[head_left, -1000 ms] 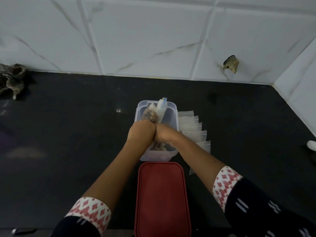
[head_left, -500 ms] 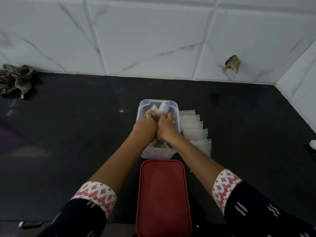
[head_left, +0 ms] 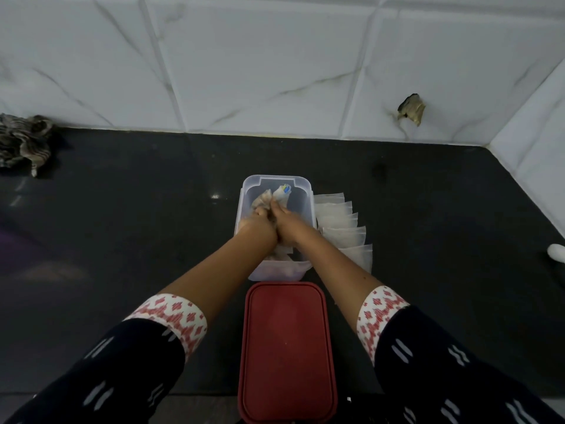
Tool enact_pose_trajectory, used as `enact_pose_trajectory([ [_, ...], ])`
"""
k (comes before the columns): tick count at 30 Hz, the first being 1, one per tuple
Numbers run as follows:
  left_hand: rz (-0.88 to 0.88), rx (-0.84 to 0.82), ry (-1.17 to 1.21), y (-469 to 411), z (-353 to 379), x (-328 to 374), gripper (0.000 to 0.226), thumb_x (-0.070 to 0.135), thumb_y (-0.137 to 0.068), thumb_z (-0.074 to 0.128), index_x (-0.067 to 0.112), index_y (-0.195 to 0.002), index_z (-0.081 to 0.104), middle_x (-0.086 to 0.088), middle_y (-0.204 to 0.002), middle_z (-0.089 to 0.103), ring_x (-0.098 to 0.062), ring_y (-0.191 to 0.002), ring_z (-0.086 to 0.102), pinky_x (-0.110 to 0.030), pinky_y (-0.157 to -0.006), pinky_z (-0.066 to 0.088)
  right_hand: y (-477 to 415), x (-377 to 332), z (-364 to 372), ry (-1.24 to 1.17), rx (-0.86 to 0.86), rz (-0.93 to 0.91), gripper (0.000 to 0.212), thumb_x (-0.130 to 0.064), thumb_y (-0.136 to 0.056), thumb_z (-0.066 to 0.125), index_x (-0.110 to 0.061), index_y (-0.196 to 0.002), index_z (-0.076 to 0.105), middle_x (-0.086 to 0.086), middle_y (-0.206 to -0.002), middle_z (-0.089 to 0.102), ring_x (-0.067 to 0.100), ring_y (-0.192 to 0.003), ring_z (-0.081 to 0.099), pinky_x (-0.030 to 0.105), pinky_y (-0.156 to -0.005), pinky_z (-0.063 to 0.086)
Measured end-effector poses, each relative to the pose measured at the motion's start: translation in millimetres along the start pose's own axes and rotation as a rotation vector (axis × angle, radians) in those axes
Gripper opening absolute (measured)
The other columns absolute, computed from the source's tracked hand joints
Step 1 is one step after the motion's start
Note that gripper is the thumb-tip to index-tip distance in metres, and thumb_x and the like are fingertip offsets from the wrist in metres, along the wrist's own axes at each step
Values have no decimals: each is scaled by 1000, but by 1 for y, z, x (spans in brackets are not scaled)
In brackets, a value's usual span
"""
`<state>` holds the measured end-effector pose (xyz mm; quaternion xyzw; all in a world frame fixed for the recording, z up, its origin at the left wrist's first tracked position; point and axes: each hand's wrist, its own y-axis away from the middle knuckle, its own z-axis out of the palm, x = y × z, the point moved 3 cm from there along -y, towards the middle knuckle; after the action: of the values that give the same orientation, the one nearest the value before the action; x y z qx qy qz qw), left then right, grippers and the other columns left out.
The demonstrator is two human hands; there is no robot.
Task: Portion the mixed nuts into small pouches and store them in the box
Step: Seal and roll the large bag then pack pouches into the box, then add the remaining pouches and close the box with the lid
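In the head view, the left hand (head_left: 256, 225) and right hand (head_left: 289, 223), pressed side by side, clench a crumpled nut packet (head_left: 265, 199) inside the clear box (head_left: 276, 178) on the dark tabletop (head_left: 122, 240), with empty pouches (head_left: 342, 229) fanned just right of the box and a red lid (head_left: 287, 353) just before it.

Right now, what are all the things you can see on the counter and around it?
counter: one, black, under everything.
wall tiles: several, white with grey veins, behind the counter.
box: one, clear, middle of the counter.
bag of nuts: one, clear with a white top, inside the box.
pouches: about five, clear, empty, in a row right of the box.
lid: one, red, in front of the box.
cloth: one, striped, far left by the wall.
white thing: one, right edge, cut off.
left hand: grips the bag.
right hand: pinches the bag's top.
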<state>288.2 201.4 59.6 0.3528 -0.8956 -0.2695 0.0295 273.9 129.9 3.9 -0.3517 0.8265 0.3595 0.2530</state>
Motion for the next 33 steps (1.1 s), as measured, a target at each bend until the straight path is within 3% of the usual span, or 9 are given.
enact_pose_trajectory([
  [6, 2, -92, -83, 9, -5, 1, 61, 20, -97, 46, 2, -147, 16, -16, -154, 20, -27, -140, 26, -33, -113, 19, 30, -20, -17, 184, 212, -37, 39, -30, -94, 47, 0, -117, 53, 14, -101, 59, 29, -105, 57, 29, -86, 43],
  [9, 82, -28, -64, 12, 1, 3, 67, 25, -98, 43, 3, -149, 6, -22, -156, 2, -32, -144, 11, -37, -116, 13, 50, -31, -25, 205, 347, -183, 30, -18, -96, 37, -5, -121, 48, 10, -96, 54, 22, -88, 53, 27, -69, 37],
  [11, 129, -85, -10, 9, 7, 4, 65, 39, -98, 40, 9, -149, 15, -16, -157, 9, -30, -145, 10, -40, -118, 11, 54, -35, -28, 267, 371, -218, 34, -20, -94, 45, -6, -125, 44, 11, -110, 52, 21, -98, 53, 32, -81, 44],
  [13, 133, -155, 26, 6, 11, 2, 61, 44, -96, 41, 12, -147, 27, -11, -154, 24, -27, -142, 22, -39, -117, 19, 47, -34, -25, 353, 255, -229, 42, -14, -93, 51, -4, -132, 38, 14, -133, 43, 25, -117, 48, 34, -95, 41],
  [19, 76, -195, -134, 11, 3, 7, 54, 23, -98, 43, 9, -147, 23, -14, -154, 21, -29, -141, 24, -37, -114, 22, 55, -36, -24, 268, 97, -126, 37, -10, -100, 29, -1, -135, 38, 20, -140, 39, 36, -129, 37, 48, -106, 29],
  [25, -23, -193, 45, 6, 10, -1, 63, 28, -97, 44, 5, -148, 14, -15, -155, 17, -30, -140, 25, -38, -113, 26, 49, -53, -35, 512, -81, -30, 53, -11, -97, 41, -5, -146, 21, 10, -147, 33, 26, -134, 37, 32, -110, 27],
  [27, -2, -154, 112, 7, 10, -1, 76, 36, -95, 47, 5, -149, 4, -15, -157, 8, -31, -142, 19, -39, -114, 23, 60, -56, -46, 477, -22, -115, 50, -8, -96, 42, -6, -144, 28, 13, -141, 44, 27, -127, 45, 30, -104, 35],
  [30, 13, -20, 267, 14, 2, 1, 63, 30, -96, 47, 5, -147, 19, -15, -152, 24, -30, -139, 27, -39, -112, 26, 75, -57, -62, 261, 88, -217, 39, -7, -94, 45, -9, -133, 48, 12, -132, 53, 27, -118, 53, 32, -98, 42],
  [33, 58, 414, 393, 28, -13, 15, 46, 9, -94, 39, -1, -139, 32, -20, -143, 38, -32, -131, 38, -38, -109, 31, 89, -41, -87, -42, 273, -303, 33, 0, -93, 44, -8, -121, 58, 11, -124, 59, 22, -113, 57, 26, -96, 43],
])
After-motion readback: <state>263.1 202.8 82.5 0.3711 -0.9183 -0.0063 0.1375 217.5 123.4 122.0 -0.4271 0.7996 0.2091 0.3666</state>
